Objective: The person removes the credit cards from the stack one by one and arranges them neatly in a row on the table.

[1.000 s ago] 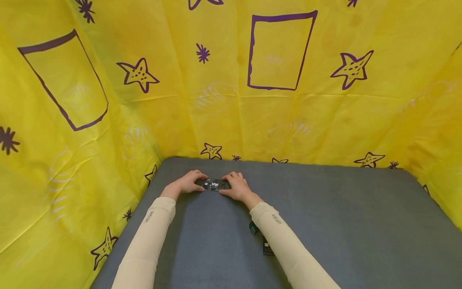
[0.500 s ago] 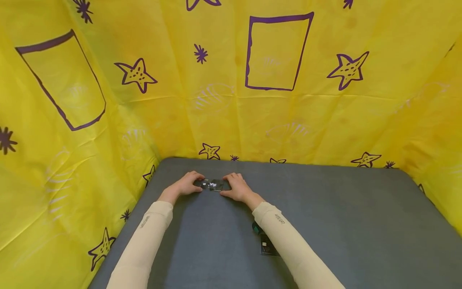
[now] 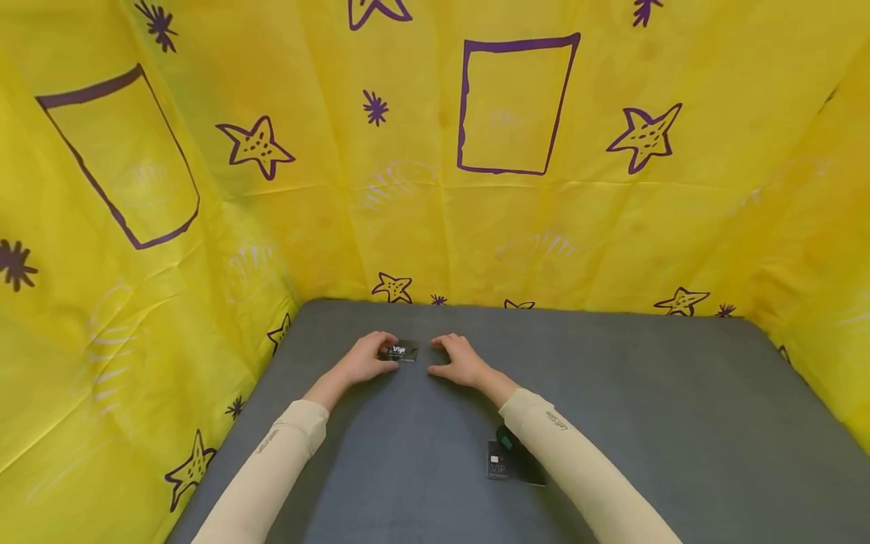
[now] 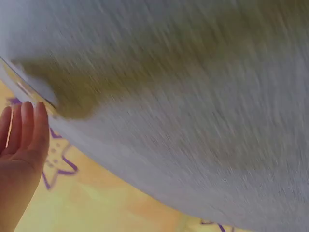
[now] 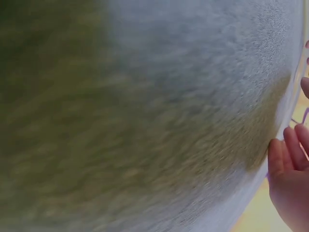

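Note:
A dark card with white "Vip" lettering lies on the grey table toward the back, left of centre. My left hand holds it by its left part, fingers at the far edge and thumb at the near edge; that end of the card is hidden by the hand. A short gap to the right of the card is my right hand, its fingers and thumb curved apart with nothing between them. In the right wrist view the right hand shows extended fingers at the frame's edge.
A second black card marked "VIP" lies nearer, partly under the right sleeve in this view. Beside it is a small dark object with a green patch, mostly covered by the sleeve. Yellow printed cloth walls the table's back and sides.
My right hand has let go of the card and drawn off to the right. The left hand has moved rightward farther over the card. The nearer card is less covered by the sleeve.

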